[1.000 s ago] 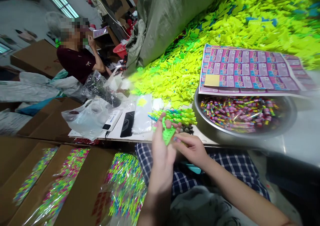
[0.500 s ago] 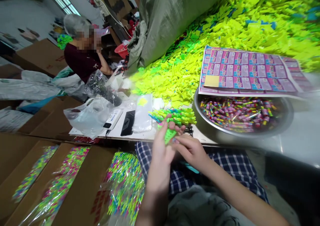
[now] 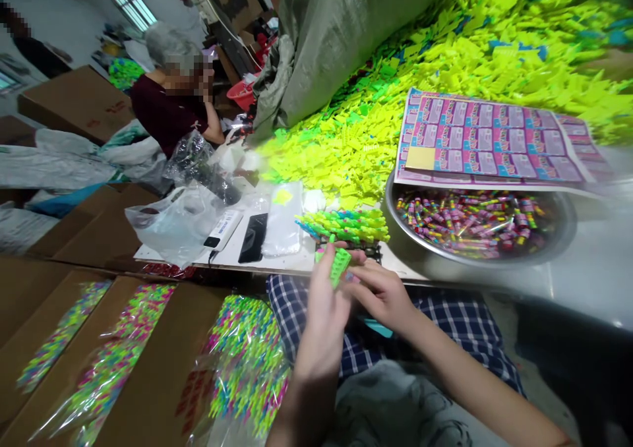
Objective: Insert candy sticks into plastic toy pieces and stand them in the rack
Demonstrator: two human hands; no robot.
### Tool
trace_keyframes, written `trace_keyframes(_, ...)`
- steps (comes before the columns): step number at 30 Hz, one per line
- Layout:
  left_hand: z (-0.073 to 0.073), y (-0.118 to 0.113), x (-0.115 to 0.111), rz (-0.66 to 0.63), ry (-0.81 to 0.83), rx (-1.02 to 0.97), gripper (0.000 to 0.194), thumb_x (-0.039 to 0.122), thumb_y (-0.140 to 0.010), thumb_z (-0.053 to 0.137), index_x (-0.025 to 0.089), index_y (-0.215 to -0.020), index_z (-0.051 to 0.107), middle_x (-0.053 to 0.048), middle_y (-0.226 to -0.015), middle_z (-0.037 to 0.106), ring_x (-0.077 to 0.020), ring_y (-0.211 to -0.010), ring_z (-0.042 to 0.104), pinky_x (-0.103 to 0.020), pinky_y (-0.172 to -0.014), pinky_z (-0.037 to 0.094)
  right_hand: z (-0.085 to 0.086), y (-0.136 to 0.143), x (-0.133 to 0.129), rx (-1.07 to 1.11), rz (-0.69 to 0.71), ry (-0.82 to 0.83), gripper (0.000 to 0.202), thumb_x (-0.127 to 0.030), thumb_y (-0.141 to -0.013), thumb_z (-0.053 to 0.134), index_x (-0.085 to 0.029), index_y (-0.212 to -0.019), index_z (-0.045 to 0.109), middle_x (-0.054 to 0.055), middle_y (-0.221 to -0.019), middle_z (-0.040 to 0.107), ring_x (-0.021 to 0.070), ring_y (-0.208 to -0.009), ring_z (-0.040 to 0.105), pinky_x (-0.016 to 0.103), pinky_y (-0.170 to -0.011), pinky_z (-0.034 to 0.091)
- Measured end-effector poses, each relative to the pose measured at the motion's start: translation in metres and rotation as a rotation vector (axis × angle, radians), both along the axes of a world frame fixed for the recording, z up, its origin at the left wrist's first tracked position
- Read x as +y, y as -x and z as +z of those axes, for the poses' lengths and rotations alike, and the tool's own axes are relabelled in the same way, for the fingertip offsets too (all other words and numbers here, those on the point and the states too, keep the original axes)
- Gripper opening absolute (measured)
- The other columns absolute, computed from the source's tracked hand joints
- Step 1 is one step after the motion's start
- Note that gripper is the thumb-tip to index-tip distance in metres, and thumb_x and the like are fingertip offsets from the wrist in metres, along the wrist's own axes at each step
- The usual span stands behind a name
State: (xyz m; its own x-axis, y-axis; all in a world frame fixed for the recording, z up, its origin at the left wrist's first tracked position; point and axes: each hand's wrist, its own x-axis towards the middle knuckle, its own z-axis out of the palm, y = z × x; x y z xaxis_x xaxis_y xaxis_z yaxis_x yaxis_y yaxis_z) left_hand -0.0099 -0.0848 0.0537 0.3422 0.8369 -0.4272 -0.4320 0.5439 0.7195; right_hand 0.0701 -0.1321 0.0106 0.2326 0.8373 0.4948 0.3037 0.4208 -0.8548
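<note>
Fine fingerwork seems in hand, the left hand (image 3: 327, 298) gripping a green plastic piece (image 3: 339, 267) by the tabletop (image 3: 408, 269) edge, the right hand (image 3: 388, 297) curled close (pinching something, I cannot tell), and the next move calls for steadiness.

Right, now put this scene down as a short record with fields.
Left hand: holds a green plastic piece
Right hand: fingertips close beside that piece; anything pinched is too small to tell
Just beyond hands: row of multicoloured pieces
Table, left: dark phone, clear bags
Table, right: metal bowl of small wrapped items, printed sheets partly over it
Behind: yellow-green heap
Across: seated person in dark red
</note>
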Motion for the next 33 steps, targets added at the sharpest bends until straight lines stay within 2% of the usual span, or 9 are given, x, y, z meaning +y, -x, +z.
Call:
trace_keyframes(3, 0.001, 0.0, 0.0, 0.017, 0.005, 0.007, 0.027, 0.039, -0.071, 0.062, 0.017, -0.084, 0.057, -0.004, -0.073, 0.064, -0.0174, -0.075, 0.064, -0.029, -0.071, 0.05, -0.002, -0.004, -0.001, 0.019, 0.052, -0.03, 0.019, -0.022, -0.083, 0.053, -0.019, -0.099, 0.064, 0.009, -0.094, 0.064, 0.0192, -0.091, 0.058, 0.032, -0.083, 0.045)
trace_keyframes(6, 0.005, -0.003, -0.004, 0.069, -0.065, 0.078, 0.03, 0.04, -0.067, 0.065, 0.016, -0.083, 0.057, -0.003, -0.071, 0.065, -0.0172, -0.07, 0.065, -0.027, -0.065, 0.05, -0.001, -0.007, -0.003, 0.031, 0.072, -0.032, 0.02, -0.02, -0.083, 0.054, -0.019, -0.101, 0.064, 0.009, -0.096, 0.064, 0.0186, -0.09, 0.058, 0.031, -0.081, 0.046)
trace_keyframes(11, 0.023, -0.009, -0.018, 0.027, -0.102, 0.095, 0.025, 0.037, -0.067, 0.066, 0.016, -0.075, 0.056, -0.003, -0.064, 0.066, -0.0163, -0.065, 0.065, -0.024, -0.06, 0.05, 0.004, -0.013, -0.014, -0.025, 0.077, -0.139, 0.026, -0.022, -0.084, 0.052, -0.019, -0.108, 0.061, 0.007, -0.09, 0.064, 0.0177, -0.085, 0.058, 0.028, -0.076, 0.047)
trace_keyframes(14, 0.037, -0.01, -0.029, -0.057, -0.09, 0.08, 0.025, 0.038, -0.068, 0.065, 0.015, -0.073, 0.058, -0.003, -0.061, 0.066, -0.016, -0.061, 0.065, -0.026, -0.061, 0.052, 0.013, -0.017, -0.027, -0.1, 0.068, -0.203, 0.033, -0.022, -0.085, 0.05, -0.021, -0.118, 0.055, 0.006, -0.09, 0.064, 0.0172, -0.084, 0.059, 0.026, -0.076, 0.048)
trace_keyframes(17, 0.049, -0.009, -0.039, -0.13, -0.138, 0.023, 0.023, 0.037, -0.069, 0.065, 0.016, -0.074, 0.059, -0.003, -0.062, 0.068, -0.0168, -0.057, 0.065, -0.03, -0.061, 0.053, 0.029, -0.021, -0.041, -0.169, 0.026, -0.183, 0.037, -0.023, -0.085, 0.049, -0.023, -0.121, 0.052, 0.005, -0.093, 0.065, 0.0188, -0.087, 0.06, 0.027, -0.076, 0.048)
trace_keyframes(22, 0.063, -0.009, -0.045, -0.19, -0.184, -0.033, 0.023, 0.038, -0.066, 0.068, 0.017, -0.071, 0.06, -0.005, -0.062, 0.068, -0.0202, -0.059, 0.065, -0.032, -0.059, 0.054, 0.051, -0.023, -0.053, -0.232, -0.049, -0.062, 0.03, -0.037, -0.085, 0.049, -0.028, -0.11, 0.062, 0.004, -0.086, 0.068, 0.0195, -0.077, 0.063, 0.026, -0.067, 0.051)
trace_keyframes(25, 0.063, -0.012, -0.044, -0.204, -0.192, -0.037, 0.022, 0.038, -0.067, 0.067, 0.018, -0.072, 0.061, -0.004, -0.061, 0.068, -0.0194, -0.057, 0.065, -0.032, -0.058, 0.054, 0.054, -0.022, -0.054, -0.199, -0.081, 0.007, 0.029, -0.038, -0.085, 0.048, -0.028, -0.107, 0.064, 0.005, -0.089, 0.068, 0.0219, -0.082, 0.063, 0.029, -0.07, 0.052)
trace_keyframes(30, 0.052, -0.021, -0.039, -0.147, -0.212, -0.02, 0.024, 0.038, -0.069, 0.065, 0.017, -0.077, 0.062, -0.002, -0.059, 0.066, -0.0178, -0.059, 0.065, -0.029, -0.059, 0.054, 0.049, -0.022, -0.056, -0.045, -0.102, 0.074, 0.029, -0.03, -0.082, 0.055, -0.029, -0.11, 0.061, 0.002, -0.097, 0.066, 0.0206, -0.088, 0.061, 0.029, -0.077, 0.049)
trace_keyframes(33, 0.046, -0.027, -0.035, -0.164, -0.197, 0.01, 0.025, 0.039, -0.07, 0.064, 0.016, -0.079, 0.062, -0.002, -0.059, 0.065, -0.0169, -0.058, 0.064, -0.028, -0.059, 0.053, 0.045, -0.025, -0.055, 0.029, -0.121, 0.093, 0.031, -0.025, -0.08, 0.057, -0.03, -0.111, 0.06, 0.001, -0.095, 0.065, 0.0202, -0.089, 0.06, 0.028, -0.077, 0.049)
